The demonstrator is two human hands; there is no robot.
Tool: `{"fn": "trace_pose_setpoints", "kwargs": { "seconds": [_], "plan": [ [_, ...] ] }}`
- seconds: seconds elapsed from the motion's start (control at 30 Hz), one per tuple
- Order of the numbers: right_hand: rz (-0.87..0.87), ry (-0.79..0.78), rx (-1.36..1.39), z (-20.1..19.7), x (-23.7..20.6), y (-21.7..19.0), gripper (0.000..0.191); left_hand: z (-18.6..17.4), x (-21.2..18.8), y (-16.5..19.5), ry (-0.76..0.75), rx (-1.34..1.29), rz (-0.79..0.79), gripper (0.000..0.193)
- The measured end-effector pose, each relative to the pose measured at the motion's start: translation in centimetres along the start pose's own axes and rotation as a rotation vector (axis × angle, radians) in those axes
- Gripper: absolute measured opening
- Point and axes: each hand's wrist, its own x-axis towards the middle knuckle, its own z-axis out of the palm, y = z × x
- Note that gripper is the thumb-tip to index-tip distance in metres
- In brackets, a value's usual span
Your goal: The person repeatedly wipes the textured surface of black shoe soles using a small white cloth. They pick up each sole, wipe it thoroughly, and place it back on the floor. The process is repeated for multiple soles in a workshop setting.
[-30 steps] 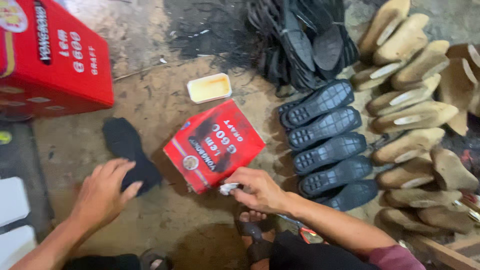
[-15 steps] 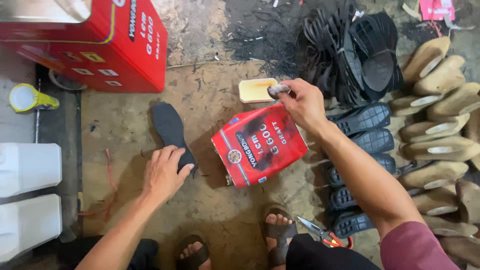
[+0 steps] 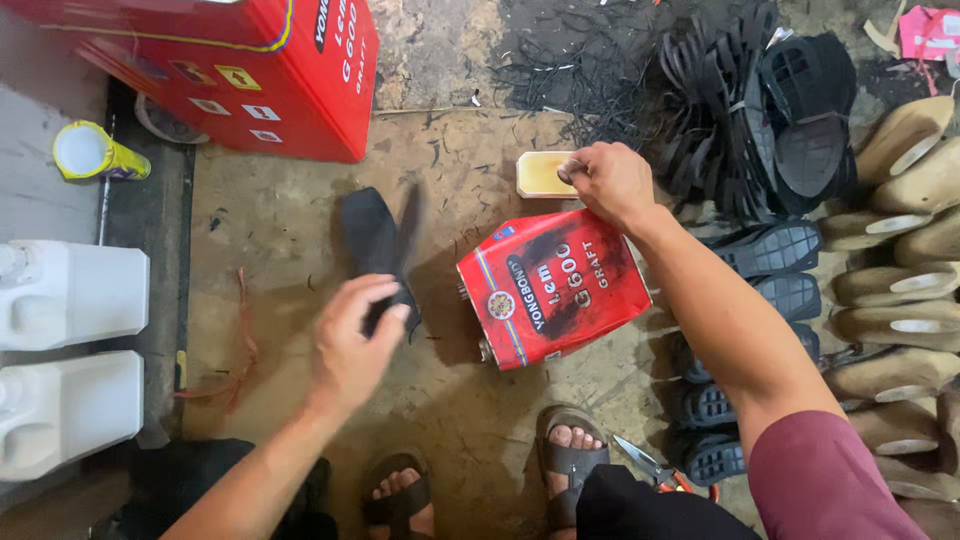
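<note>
Black sole: a flat black rubber shoe sole [image 3: 375,245] is off the ground now, toe end tilted away and blurred with motion; half a second ago it lay flat on the brown floor under the palm.
Left hand: the left hand [image 3: 350,340] has closed on the near end of the sole, fingers curled over its edge with the thumb on the left side, where before it only pressed on top.
Right hand: the right hand [image 3: 610,180] stays far and right of centre, fingertips pinched tight on something small and dark at the edge of the shallow rectangular tray of yellow glue [image 3: 543,172]; what it pinches is too small to tell.
Glue tin: the red rectangular metal tin [image 3: 550,288] lies tilted on the floor just near of the tray, between the two arms, in the same spot as before.
Sole's place: left of the tin, well apart from the tray, above the stained brown floor [image 3: 290,240].
Right side: rows of black treaded soles [image 3: 780,245] and tan shoe lasts [image 3: 900,285] lie along the right edge.
Far left: a big red carton [image 3: 250,70] stands beyond the sole, white plastic jugs [image 3: 70,295] at the left.
</note>
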Motion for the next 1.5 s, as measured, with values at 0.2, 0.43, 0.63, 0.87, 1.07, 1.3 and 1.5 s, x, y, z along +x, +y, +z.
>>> {"fn": "trace_pose_setpoints", "kwargs": {
  "seconds": [0.2, 0.43, 0.63, 0.87, 1.07, 1.3, 1.5],
  "plan": [
    [0.041, -0.087, -0.006, 0.5, 0.6, 0.2, 0.02, 3.0, -0.7, 4.4, -0.135, -0.085, 0.283, 0.029],
    [-0.028, 0.011, -0.044, -0.1, 0.5, 0.1, 0.014, 5.2, -1.6, 4.0, -0.288, 0.078, 0.594, 0.032],
    [0.002, -0.021, 0.008, -0.7, 0.8, -0.6, 0.015, 7.8, -0.9, 3.8, -0.402, 0.146, 0.681, 0.037],
    [0.033, -0.026, 0.039, -1.1, 0.5, 0.1, 0.017, 6.3, -1.6, 3.1, -0.418, 0.142, 0.577, 0.048],
    [0.064, 0.065, 0.152, -2.8, -0.2, -0.3, 0.018, 6.6, -2.2, 3.3, -0.401, 0.194, 0.467, 0.048],
    [0.168, 0.051, 0.519, -4.2, -7.8, -4.2, 0.02, 6.7, -2.2, 3.1, -0.445, 0.265, 0.476, 0.043],
    [0.09, 0.206, 0.27, -3.1, -12.5, -4.9, 0.014, 7.6, -2.5, 3.5, -0.438, 0.303, 0.523, 0.047]
  ]
}}
